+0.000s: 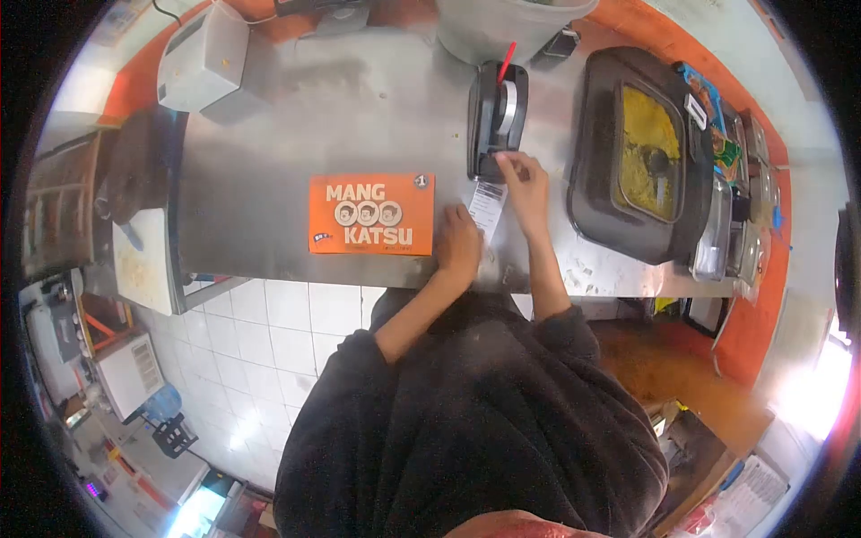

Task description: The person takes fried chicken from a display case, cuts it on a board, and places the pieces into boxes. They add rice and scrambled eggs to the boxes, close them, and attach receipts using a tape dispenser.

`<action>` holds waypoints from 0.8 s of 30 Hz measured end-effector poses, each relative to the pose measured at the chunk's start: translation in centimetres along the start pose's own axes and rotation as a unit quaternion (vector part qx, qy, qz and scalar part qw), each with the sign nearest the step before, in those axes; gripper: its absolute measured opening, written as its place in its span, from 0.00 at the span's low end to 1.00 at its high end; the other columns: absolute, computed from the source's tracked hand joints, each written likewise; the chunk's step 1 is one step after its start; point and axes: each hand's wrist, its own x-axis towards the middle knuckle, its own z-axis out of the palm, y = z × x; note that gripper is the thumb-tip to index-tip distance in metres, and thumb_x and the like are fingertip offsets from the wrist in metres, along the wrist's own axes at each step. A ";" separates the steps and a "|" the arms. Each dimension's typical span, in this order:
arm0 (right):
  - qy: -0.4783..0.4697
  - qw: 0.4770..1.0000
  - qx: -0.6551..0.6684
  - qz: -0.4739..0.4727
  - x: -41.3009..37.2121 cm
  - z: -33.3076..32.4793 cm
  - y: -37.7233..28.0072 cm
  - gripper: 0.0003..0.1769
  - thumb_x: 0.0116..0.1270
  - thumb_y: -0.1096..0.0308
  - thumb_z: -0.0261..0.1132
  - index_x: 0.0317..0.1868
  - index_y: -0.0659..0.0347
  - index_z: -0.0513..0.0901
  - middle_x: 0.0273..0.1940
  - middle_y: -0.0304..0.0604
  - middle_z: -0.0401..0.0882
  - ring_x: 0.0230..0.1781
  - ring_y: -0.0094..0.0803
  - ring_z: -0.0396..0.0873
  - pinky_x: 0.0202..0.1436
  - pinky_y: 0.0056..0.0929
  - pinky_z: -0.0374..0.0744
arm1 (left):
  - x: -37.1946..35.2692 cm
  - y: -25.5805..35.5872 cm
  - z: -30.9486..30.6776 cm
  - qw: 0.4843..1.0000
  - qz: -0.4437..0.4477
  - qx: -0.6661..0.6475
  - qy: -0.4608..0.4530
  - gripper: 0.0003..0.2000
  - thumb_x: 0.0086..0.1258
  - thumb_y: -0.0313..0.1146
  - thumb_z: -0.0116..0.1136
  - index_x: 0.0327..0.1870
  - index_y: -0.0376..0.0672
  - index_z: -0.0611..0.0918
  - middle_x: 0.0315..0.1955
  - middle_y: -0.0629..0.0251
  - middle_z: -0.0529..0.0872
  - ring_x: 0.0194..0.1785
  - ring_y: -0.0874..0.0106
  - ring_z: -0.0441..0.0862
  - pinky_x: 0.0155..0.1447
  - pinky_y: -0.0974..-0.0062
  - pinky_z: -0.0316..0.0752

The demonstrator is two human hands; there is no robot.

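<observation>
My right hand (527, 184) is at the front end of a black tape dispenser (478, 134), its thumb and fingertips pinched together; anything between them is too small to make out. A pale tape roll (508, 109) sits in the dispenser, and a red stick-like thing (507, 63) stands up from it. A printed paper receipt (487, 206) lies on the counter between my hands. My left hand (460, 244) rests palm down at the receipt's left edge, fingers slightly bent on the steel. Close to its left lies a closed orange box (371, 255) printed "MANG KATSU".
The steel counter (269, 152) carries a large black-rimmed container (596, 179) with yellow-green contents at right. Clear containers (708, 242) and packets stand beyond it. A whitish tub (466, 27) and a white device (204, 58) are at the back. A cutting board (143, 264) is at left.
</observation>
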 end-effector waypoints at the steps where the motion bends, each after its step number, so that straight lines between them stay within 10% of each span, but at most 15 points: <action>1: 0.046 0.998 0.030 -0.041 -0.1 0.6 0.3 0.14 0.67 0.60 0.70 0.36 0.64 0.87 0.32 0.40 0.79 0.31 0.21 0.72 0.34 0.24 0.69 | 0.1 0.0 -0.2 0.999 -0.012 -0.030 -0.034 0.28 0.61 0.34 0.69 0.56 0.31 0.67 0.50 0.43 0.72 0.51 0.43 0.79 0.52 0.52 0.78; 6: 0.133 0.986 0.082 -0.059 -4.2 1.4 -0.3 0.13 0.66 0.60 0.71 0.33 0.64 0.88 0.34 0.40 0.81 0.33 0.22 0.74 0.36 0.22 0.70 | 0.7 -0.6 -0.8 0.999 0.052 -0.015 0.008 0.28 0.62 0.34 0.68 0.56 0.30 0.67 0.52 0.40 0.71 0.51 0.43 0.78 0.52 0.54 0.78; 8: 0.054 0.986 0.142 0.072 -5.7 1.5 0.9 0.14 0.65 0.60 0.71 0.34 0.66 0.88 0.33 0.40 0.80 0.35 0.23 0.75 0.37 0.25 0.72 | -0.1 -1.5 0.0 0.996 0.088 -0.029 -0.003 0.27 0.62 0.34 0.67 0.56 0.29 0.67 0.53 0.38 0.71 0.52 0.43 0.78 0.52 0.54 0.78; 12: 0.157 0.958 -0.216 -0.106 -3.2 0.2 2.0 0.15 0.66 0.60 0.70 0.33 0.66 0.87 0.33 0.46 0.86 0.28 0.33 0.80 0.35 0.30 0.75 | 0.1 -0.9 -1.3 0.991 0.128 -0.036 0.030 0.28 0.62 0.36 0.69 0.55 0.29 0.67 0.58 0.35 0.69 0.52 0.42 0.79 0.51 0.55 0.79; 15: 0.104 0.936 -0.333 -0.041 -3.5 -1.7 6.6 0.15 0.66 0.61 0.68 0.33 0.67 0.86 0.37 0.50 0.85 0.29 0.37 0.82 0.33 0.31 0.77 | 0.6 0.0 -0.6 0.996 0.070 -0.014 0.046 0.27 0.61 0.39 0.69 0.53 0.32 0.69 0.56 0.40 0.72 0.49 0.45 0.81 0.46 0.53 0.79; 24: 0.150 0.988 -0.046 0.009 -10.2 1.1 4.3 0.17 0.69 0.68 0.66 0.54 0.64 0.75 0.42 0.49 0.83 0.35 0.33 0.81 0.38 0.30 0.79 | 1.4 -0.2 -0.7 0.984 0.166 -0.028 0.063 0.13 0.64 0.31 0.62 0.44 0.32 0.78 0.44 0.46 0.80 0.46 0.53 0.83 0.47 0.58 0.79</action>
